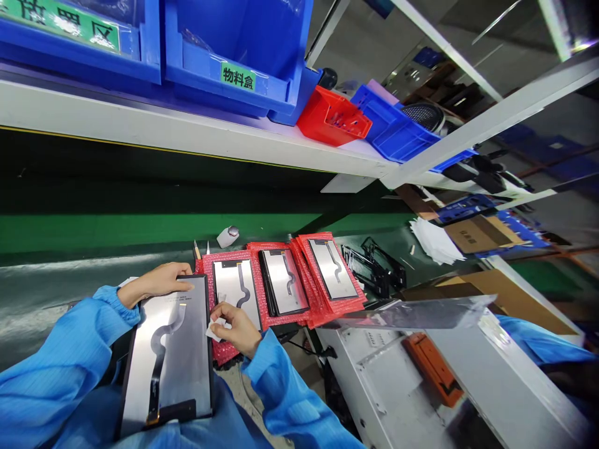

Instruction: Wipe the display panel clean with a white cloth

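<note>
My left hand (165, 280) grips the top edge of a tablet display panel (187, 349), its silvery back facing up with a curved black flex cable (159, 365) across it. The panel is tilted over my lap. Beside its right edge, my right hand (238, 327) pinches a small white wipe (216, 327). More display panels lie on red bubble-wrap bags to the right: one panel (229, 282) close to my right hand, a small stack (286, 280) in the middle, and another panel (333, 268) farther right.
A white bottle (228, 237) with a metal cap stands behind the panels, near tweezers (197, 251). Black plastic frames (374, 268) lie to the right. Overhead runs a white shelf (196, 134) with blue bins (234, 56) and a red bin (332, 118). A white machine (374, 374) stands at right.
</note>
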Tool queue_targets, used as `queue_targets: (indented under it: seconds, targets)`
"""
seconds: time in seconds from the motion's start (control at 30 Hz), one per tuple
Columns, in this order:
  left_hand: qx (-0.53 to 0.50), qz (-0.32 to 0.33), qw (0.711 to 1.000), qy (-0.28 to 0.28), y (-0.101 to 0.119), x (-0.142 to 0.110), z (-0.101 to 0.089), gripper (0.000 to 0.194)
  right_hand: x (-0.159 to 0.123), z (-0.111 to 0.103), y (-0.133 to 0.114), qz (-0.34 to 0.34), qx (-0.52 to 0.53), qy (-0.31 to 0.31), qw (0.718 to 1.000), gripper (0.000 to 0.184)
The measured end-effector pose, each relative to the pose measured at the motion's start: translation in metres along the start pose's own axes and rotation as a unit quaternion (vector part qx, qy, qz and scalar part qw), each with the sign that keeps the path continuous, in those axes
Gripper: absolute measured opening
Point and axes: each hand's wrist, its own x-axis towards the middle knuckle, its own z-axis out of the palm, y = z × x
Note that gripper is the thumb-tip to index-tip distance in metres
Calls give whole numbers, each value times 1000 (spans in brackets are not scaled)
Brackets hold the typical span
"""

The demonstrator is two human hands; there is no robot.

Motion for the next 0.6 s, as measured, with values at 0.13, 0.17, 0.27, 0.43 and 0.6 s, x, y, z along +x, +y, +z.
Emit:
queue_targets:
  seconds: [0.13, 0.17, 0.27, 0.43, 0.6]
  targets:
    - [-18, 15, 1000, -14, 11, 0, -1, 29, -1, -3, -3, 2, 1, -27, 1000, 11]
    - [-21, 18, 999, -16, 13, -1, -2, 29, -2, -4, -3, 3, 4, -30, 1000, 10]
    - [-24, 20, 999, -19, 15, -1, -3, 28, -3, -12, -3, 9, 23, -28, 999, 11]
    - [-8, 3, 1000, -6, 7, 1, -5, 31, -7, -25, -5, 12, 55, -4, 998, 30]
    - [9, 8, 1000, 0, 11, 1, -5, 30, -13, -11, -4, 21, 45, 14, 999, 33]
